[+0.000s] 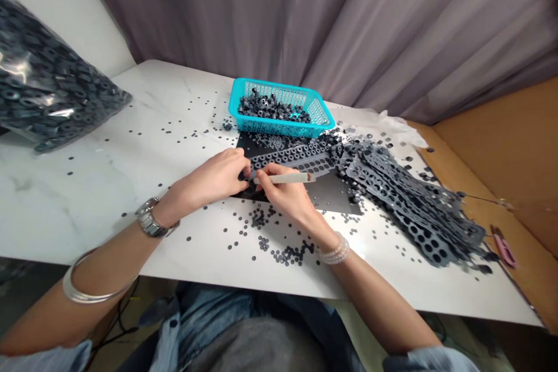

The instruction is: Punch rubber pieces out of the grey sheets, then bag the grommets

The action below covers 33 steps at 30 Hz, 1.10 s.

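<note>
Black perforated strip (285, 156) lies on the dark mat (333, 192), and if it shifts, the pale tool (288, 178) gripped by your right hand (288, 200) could slip toward your left hand (218, 177), curled at the strip's end, hold unclear.

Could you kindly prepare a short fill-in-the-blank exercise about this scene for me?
1. The pale, stick-like tool is held in the ____ grip.
2. The bulging clear bag is at the ____ edge of the picture.
3. Behind the white table hangs a grey-purple ____.
4. The perforated turquoise container on the table is a ____.

Missing words: right; left; curtain; basket.
</note>
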Available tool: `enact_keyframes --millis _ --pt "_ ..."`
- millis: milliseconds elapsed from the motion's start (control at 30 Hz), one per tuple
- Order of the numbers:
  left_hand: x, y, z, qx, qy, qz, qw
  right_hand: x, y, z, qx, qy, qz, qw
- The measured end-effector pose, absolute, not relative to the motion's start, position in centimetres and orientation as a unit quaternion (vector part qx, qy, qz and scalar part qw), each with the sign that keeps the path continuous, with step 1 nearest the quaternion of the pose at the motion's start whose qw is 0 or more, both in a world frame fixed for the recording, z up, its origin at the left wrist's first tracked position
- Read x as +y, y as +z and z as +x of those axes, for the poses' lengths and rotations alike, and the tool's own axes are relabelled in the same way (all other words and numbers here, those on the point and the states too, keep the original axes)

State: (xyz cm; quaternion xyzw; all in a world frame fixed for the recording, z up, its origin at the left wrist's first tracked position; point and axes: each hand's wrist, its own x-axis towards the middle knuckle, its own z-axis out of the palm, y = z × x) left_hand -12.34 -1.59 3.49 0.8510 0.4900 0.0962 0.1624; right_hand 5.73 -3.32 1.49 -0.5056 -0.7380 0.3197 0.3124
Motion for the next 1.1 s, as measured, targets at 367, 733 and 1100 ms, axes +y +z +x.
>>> enact_keyframes --millis 367,733,1100 --pt "-2.6 3.2 -11.1 0.491 0.076 0.865 0.074 -3.5 2.3 4.8 -0.781 0.237 -0.511 0.269" --pt "-1.2 3.4 -12.0 0.505 0.143 0.835 0.164 -3.4 1.6 5.0 -0.775 0.245 -0.505 0.291" --pt "1.3 4.4 -13.9 0.498 0.408 0.432 0.632 -2.7 1.4 6.4 -0.58 0.489 -0.506 0.41"
